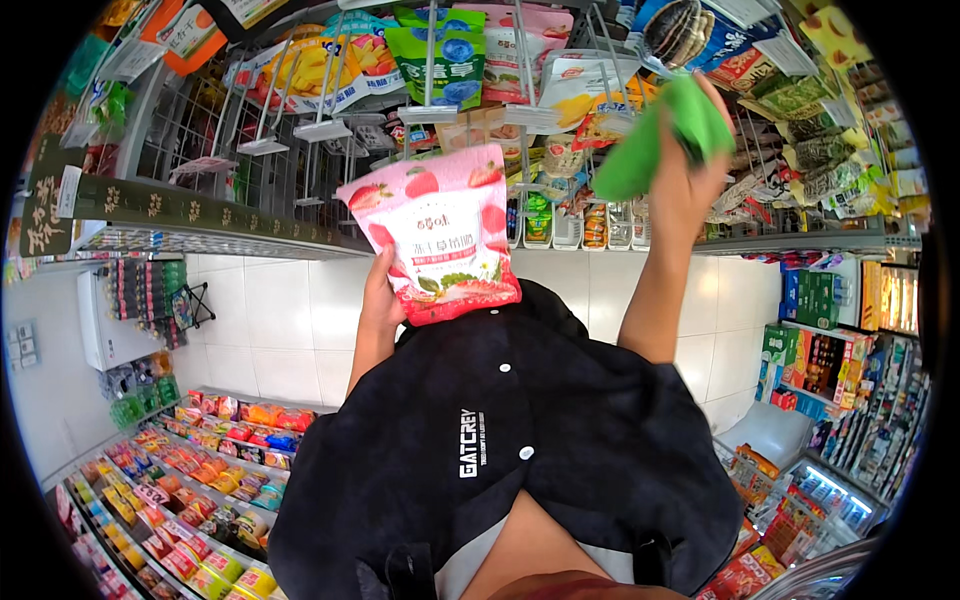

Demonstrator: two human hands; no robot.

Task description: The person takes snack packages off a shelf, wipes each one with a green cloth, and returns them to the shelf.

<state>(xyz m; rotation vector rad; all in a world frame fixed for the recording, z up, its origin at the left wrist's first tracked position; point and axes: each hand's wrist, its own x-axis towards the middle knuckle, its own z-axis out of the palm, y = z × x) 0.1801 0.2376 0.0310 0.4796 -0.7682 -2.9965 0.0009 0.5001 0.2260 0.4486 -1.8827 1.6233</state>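
Observation:
My left hand (pixel 384 291) grips a pink and white pouch of dried strawberry snack (pixel 442 240) by its lower left side, its printed front turned up towards me. The pouch is in front of my chest and tilts slightly. Farther right and forward, my right hand (pixel 694 161) is closed around a green cloth (pixel 637 154), blurred and bunched, near the hanging packets. Behind the cloth, part of the rack is hidden. Straight ahead, a green blueberry pouch (pixel 436 64) and another pink strawberry pouch (pixel 517 45) hang on metal hooks.
Wire hooks with clear label holders (pixel 427 114) stick out from the rack towards me. A dark shelf edge (pixel 202 210) runs along the left. Low shelves of packaged snacks (pixel 217 480) stand behind me on the left, with pale floor tiles (pixel 281 307) between.

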